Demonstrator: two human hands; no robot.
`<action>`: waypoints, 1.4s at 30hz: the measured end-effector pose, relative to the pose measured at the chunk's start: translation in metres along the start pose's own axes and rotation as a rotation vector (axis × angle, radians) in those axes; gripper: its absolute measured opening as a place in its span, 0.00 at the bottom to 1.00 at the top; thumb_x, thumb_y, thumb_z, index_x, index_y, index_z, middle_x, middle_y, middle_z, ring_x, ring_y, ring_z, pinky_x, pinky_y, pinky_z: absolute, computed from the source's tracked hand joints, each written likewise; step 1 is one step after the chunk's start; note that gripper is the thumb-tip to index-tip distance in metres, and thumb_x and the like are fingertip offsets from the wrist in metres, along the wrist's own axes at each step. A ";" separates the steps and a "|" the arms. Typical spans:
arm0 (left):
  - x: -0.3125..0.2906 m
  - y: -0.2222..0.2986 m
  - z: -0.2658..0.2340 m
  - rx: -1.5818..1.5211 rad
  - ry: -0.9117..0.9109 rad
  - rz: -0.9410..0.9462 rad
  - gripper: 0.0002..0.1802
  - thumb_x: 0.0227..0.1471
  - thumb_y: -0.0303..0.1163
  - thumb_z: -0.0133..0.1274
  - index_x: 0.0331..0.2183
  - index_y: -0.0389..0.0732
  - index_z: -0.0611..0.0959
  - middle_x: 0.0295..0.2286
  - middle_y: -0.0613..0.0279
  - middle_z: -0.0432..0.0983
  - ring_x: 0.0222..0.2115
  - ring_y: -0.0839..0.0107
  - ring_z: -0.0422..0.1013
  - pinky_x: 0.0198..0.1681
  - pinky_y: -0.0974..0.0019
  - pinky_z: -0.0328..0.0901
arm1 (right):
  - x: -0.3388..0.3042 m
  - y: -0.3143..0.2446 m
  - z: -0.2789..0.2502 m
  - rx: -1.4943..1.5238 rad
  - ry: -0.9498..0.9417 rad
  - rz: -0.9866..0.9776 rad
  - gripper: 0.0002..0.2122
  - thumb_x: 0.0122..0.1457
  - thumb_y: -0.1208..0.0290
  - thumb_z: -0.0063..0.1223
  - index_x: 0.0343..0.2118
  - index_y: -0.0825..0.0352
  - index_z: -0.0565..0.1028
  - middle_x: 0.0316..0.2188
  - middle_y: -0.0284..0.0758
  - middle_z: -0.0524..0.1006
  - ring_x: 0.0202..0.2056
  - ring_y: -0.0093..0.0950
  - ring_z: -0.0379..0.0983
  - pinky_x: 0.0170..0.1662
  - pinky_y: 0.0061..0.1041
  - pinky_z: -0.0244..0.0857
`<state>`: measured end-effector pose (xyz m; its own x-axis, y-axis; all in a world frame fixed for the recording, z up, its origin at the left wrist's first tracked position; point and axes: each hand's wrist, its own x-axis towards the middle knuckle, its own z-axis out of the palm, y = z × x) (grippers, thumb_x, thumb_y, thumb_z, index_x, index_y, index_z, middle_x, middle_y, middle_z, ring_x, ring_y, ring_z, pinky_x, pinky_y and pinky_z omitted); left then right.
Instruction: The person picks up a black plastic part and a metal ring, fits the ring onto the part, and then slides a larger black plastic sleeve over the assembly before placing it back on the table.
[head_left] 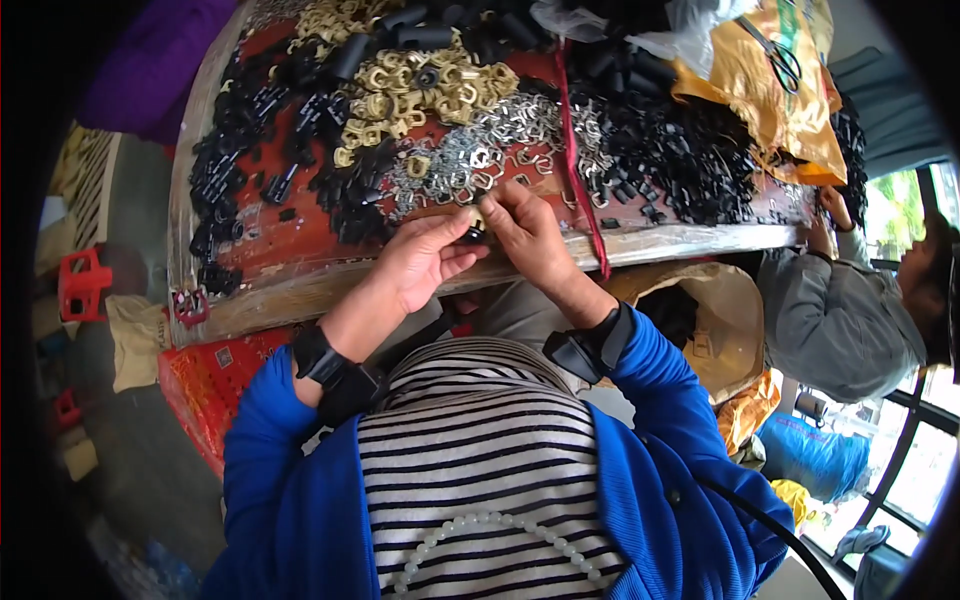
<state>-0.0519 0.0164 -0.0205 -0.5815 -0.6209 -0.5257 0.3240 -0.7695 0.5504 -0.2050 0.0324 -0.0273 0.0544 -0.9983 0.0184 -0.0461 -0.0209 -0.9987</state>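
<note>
1. This looks like a workshop.
2. A big table point(690, 239) has heaps of little gold bits point(452, 97), silver bits point(468, 157) and black bits point(700, 140) on it.
3. Scissors point(773, 52) lie on an orange sack point(750, 110).
4. Another person point(845, 325) is at the same table.
5. A big blue bag point(815, 457) is near the windows point(918, 470).

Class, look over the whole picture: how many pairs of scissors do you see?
1: the scissors lie on the yellow-orange sack at the upper right. Others could be hidden.

Red table point(285, 240) with wooden edge, grey floor point(150, 430), red stool point(85, 285), sunlit dark-framed windows point(925, 455)
</note>
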 end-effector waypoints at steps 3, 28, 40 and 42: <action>0.015 0.008 0.011 0.058 -0.076 -0.032 0.11 0.45 0.34 0.47 0.33 0.42 0.72 0.29 0.65 0.70 0.27 0.70 0.69 0.27 0.75 0.65 | 0.000 0.002 -0.010 -0.078 0.094 -0.034 0.06 0.50 0.73 0.45 0.22 0.69 0.65 0.17 0.29 0.64 0.21 0.15 0.59 0.23 0.16 0.56; -0.024 0.003 -0.001 -0.031 -0.075 0.080 0.14 0.46 0.33 0.45 0.35 0.34 0.71 0.27 0.59 0.71 0.26 0.74 0.69 0.27 0.77 0.66 | -0.038 0.003 -0.088 -1.046 0.268 -0.168 0.06 0.45 0.71 0.48 0.26 0.67 0.68 0.19 0.38 0.69 0.20 0.35 0.67 0.23 0.28 0.60; -0.027 0.009 -0.009 -0.007 -0.155 0.055 0.15 0.46 0.34 0.45 0.35 0.35 0.71 0.26 0.60 0.71 0.26 0.74 0.69 0.27 0.78 0.66 | -0.089 -0.061 -0.110 -0.506 0.160 0.106 0.05 0.48 0.77 0.44 0.29 0.70 0.68 0.16 0.27 0.67 0.18 0.13 0.60 0.21 0.14 0.56; -0.026 0.010 -0.011 -0.033 -0.123 0.049 0.15 0.46 0.35 0.45 0.35 0.35 0.71 0.27 0.60 0.71 0.25 0.75 0.69 0.27 0.78 0.66 | -0.100 -0.071 -0.113 -0.439 0.163 0.118 0.05 0.49 0.77 0.44 0.29 0.70 0.68 0.17 0.27 0.67 0.18 0.13 0.60 0.21 0.14 0.56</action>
<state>-0.0249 0.0237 -0.0088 -0.6507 -0.6363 -0.4144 0.3771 -0.7445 0.5509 -0.3196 0.1278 0.0470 -0.1321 -0.9899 -0.0514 -0.4609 0.1072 -0.8809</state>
